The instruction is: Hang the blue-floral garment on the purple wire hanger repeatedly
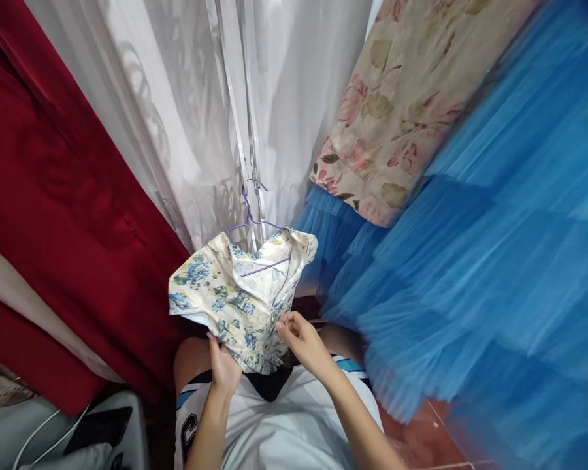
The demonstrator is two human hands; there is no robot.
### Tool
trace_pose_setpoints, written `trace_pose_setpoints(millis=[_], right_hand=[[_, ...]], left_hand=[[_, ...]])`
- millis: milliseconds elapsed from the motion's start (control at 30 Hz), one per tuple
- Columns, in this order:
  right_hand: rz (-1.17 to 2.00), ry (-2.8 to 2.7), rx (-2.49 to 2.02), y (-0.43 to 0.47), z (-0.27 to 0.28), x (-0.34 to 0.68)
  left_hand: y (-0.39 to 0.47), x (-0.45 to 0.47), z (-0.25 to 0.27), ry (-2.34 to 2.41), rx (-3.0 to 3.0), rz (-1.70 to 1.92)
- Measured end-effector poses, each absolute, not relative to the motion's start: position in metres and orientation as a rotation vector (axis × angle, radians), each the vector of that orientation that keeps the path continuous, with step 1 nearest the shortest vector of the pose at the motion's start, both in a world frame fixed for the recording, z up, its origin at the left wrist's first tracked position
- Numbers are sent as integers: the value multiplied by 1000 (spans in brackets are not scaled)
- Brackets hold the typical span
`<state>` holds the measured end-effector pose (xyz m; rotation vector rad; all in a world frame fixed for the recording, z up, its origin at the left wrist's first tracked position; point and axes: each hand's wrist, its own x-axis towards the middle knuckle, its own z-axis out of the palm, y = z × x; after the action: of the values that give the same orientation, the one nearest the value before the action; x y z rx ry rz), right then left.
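Observation:
A cream blouse (247, 307) with blue and yellow-green flowers hangs in front of my lap on a purple hanger (249, 212). The hanger's bar shows through the blouse's open neck. On the blouse's lower left side, my left hand (224, 367) is closed on the cloth, its thumb upward and its other fingers partly hidden. My right hand (301, 339) is bent, with thumb and fingertips pinched at the blouse's right front edge. The hanger's hook meets a white metal bar (235, 111) between the curtains.
White sheer curtains (176, 98) hang behind the blouse, with a dark red curtain (73, 163) on the left. To the right are a tiered blue tulle skirt (470, 261) and a pink-flowered cloth (387, 124). A grey plastic container (134, 431) with white cables stands at lower left.

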<state>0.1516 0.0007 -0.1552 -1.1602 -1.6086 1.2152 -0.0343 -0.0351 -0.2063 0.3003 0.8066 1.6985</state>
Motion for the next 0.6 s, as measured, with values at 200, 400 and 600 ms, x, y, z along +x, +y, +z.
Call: trace_pose_setpoints(millis=[200,400,600], right_hand=[[1065,-1699,-1248,30,-174,119],[1145,-1653,-1201,29,-176,103],[1219,-1624,-1206,26,-178,102]], left_hand=[[-36,-33,-221,1043,393,1661],[-31,-33,-215,1065,243,1693],[-27,-48,-226,1282,461,1801]])
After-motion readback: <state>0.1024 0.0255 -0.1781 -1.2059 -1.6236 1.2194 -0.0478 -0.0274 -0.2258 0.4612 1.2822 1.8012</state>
